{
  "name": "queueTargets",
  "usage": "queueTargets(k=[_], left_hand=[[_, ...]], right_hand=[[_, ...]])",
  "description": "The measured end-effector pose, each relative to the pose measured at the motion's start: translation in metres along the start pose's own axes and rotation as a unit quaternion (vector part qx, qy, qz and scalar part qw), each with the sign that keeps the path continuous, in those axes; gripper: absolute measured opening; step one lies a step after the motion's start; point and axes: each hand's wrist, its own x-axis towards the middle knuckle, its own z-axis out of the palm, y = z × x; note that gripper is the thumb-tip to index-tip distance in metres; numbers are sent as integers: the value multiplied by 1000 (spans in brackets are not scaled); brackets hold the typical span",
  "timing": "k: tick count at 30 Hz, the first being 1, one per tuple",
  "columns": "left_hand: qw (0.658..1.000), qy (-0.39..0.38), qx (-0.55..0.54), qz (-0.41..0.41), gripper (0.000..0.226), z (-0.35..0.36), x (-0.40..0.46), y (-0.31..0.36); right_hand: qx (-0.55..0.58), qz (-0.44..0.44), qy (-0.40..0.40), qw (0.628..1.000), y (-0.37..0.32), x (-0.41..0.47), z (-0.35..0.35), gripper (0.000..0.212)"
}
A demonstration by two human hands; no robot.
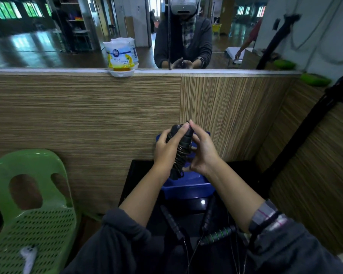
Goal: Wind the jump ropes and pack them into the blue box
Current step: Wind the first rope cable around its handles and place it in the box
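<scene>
Green chair (34, 194): one, far left, holding a small white object (29, 256).

Wound jump rope (181, 149): one bundle, cord coiled round its paired black handles, held upright over the blue box (188, 187). Left hand (167, 150) curls round the bundle's side; right hand (201, 151) pinches its top end. Judged light, handles stiff, cord springy and apt to unwind; best held across the coils.

Loose handles, near: two black (171, 222), one green-striped (219, 235), cords trailing, unwound.

Blue box: one.
</scene>
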Motion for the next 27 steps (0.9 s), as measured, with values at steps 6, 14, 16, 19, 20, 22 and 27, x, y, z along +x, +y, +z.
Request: queueTargets(k=[6, 14, 16, 19, 20, 22, 27], left_hand=[[1000, 5, -2, -31, 61, 6, 2, 4], [999, 13, 7, 45, 44, 7, 16, 1], [999, 11, 15, 43, 44, 5, 18, -1], [1000, -21, -5, 8, 49, 0, 22, -2], [1000, -27, -13, -10, 53, 0, 23, -3], [999, -22, -19, -38, 59, -1, 24, -5], [991, 37, -51, -119, 75, -7, 39, -20]], right_hand=[[53, 14, -47, 997, 4, 0, -2, 53], [114, -5, -49, 992, 1, 8, -1, 45], [120, 4, -63, 991, 3, 10, -3, 50], [80, 11, -75, 994, 2, 17, -10, 54], [53, 13, -66, 996, 2, 21, -12, 56], [0, 4, -42, 999, 3, 27, -12, 61], [-49, -67, -57, 995, 13, 37, -7, 42]])
